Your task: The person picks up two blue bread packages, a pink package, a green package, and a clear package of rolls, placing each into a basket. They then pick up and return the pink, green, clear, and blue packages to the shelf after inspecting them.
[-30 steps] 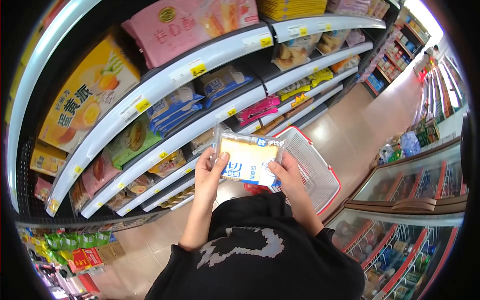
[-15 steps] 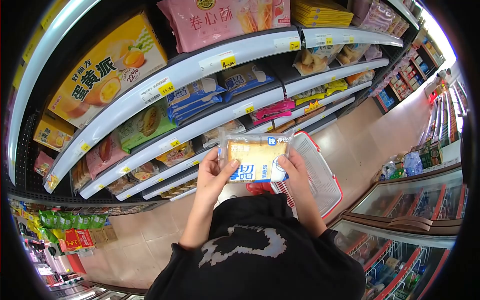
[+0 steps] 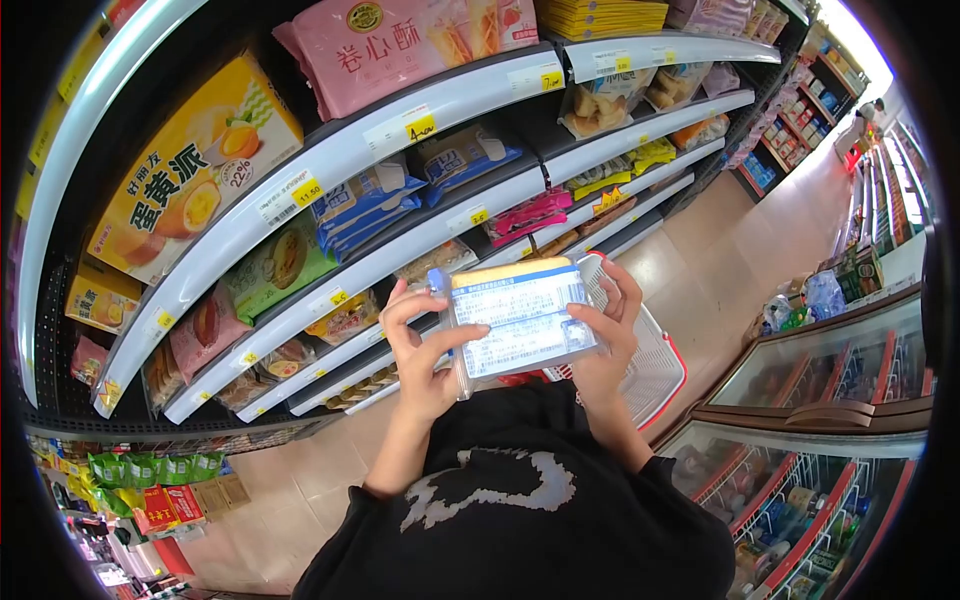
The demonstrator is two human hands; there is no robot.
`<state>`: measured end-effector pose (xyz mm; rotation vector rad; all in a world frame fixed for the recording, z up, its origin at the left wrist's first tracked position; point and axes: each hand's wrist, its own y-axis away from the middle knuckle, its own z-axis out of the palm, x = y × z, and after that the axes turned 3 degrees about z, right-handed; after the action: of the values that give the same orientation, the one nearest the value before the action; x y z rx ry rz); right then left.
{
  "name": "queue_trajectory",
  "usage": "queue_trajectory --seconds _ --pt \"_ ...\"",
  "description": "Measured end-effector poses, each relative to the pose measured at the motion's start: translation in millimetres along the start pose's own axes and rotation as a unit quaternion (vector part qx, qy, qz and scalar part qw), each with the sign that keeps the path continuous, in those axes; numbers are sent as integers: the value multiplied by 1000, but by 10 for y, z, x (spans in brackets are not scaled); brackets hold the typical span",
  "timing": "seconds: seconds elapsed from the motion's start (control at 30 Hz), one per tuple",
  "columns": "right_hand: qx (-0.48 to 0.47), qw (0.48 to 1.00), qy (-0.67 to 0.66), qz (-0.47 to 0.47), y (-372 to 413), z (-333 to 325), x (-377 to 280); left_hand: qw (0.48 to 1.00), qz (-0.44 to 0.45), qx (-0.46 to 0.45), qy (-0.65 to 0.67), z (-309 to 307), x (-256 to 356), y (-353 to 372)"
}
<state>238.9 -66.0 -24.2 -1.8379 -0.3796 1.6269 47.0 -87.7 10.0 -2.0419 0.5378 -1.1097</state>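
Observation:
A clear-and-blue packet of toast (image 3: 525,318) is held up in front of my chest, its side with small print facing me and the bread showing along the top edge. My left hand (image 3: 420,345) pinches the packet's left end between thumb and fingers. At the right end, my right hand (image 3: 608,325) grips it the same way. Behind the packet and to the right is a white basket with a red rim (image 3: 660,385), partly covered by my right forearm.
Curved shelves (image 3: 370,140) with price tags hold packaged snacks, among them a yellow box (image 3: 200,170) and blue packets (image 3: 365,210). Glass-topped freezers (image 3: 820,375) stand at the right. Green bags (image 3: 155,468) hang at lower left. A person (image 3: 868,118) is far off at upper right.
The packet has been turned over, from its front with large lettering to the side with small print. Both hands have shifted their grip, and the view has moved slightly.

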Motion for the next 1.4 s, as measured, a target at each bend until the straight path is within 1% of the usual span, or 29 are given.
queue_trajectory --seconds 0.1,0.23,0.43,0.53,0.63,0.73,0.77,0.87,0.9,0.93,1.0,1.03,1.07,1.13,1.2,1.23,1.27,1.3,1.37,1.4 --pt "16 999 -18 -25 13 11 -14 999 18 38 1 20 33 28" --pt "36 998 -23 -54 23 35 -40 997 50 62 -17 20 27 61" --pt "37 996 -12 -79 24 33 -23 996 58 71 -12 28 35 45" --pt "28 997 -11 -75 13 38 -14 996 58 70 8 49 16 28" --pt "0 1000 7 -26 -44 41 -34 998 25 12 51 17 -10 -26" --pt "-88 993 -55 56 -103 0 48 991 -95 3 95 67 40 -87" --pt "-79 994 -48 61 -114 26 78 994 -78 -39 61 78 -121 -10" --pt "-65 986 -118 102 -203 25 329 971 -198 5 135 246 -136 -51" --pt "-51 977 -133 160 -264 27 408 969 -197 -9 152 287 -152 -72" --pt "-45 971 -157 177 -385 60 460 963 -196 -8 186 357 -219 -70" --pt "-36 956 -204 208 -739 164 563 968 -166 -33 184 457 -258 -186" --pt "-39 952 -213 214 -898 230 616 966 -167 -47 194 494 -277 -266" --pt "-43 948 -223 221 -1045 313 674 971 -143 -33 191 575 -380 -325" --pt "-51 941 -249 224 -1312 489 855 987 -137 -54 66 584 -369 -533" --pt "-32 939 -254 231 -1527 680 978 996 -61 -62 -13 671 -463 -648" --pt "-37 948 -227 222 -1622 769 1071 991 -17 -90 -97 674 -471 -725" --pt "-41 955 -200 213 -1726 857 1178 981 -12 -126 -144 678 -476 -762" --pt "-44 962 -172 206 -1809 933 1272 973 3 -142 -181 701 -504 -793" --pt "-81 983 -28 165 -1893 1056 1453 957 12 -165 -239 745 -609 -783" --pt "-97 984 45 143 -1924 1085 1425 950 11 -170 -261 771 -683 -773"
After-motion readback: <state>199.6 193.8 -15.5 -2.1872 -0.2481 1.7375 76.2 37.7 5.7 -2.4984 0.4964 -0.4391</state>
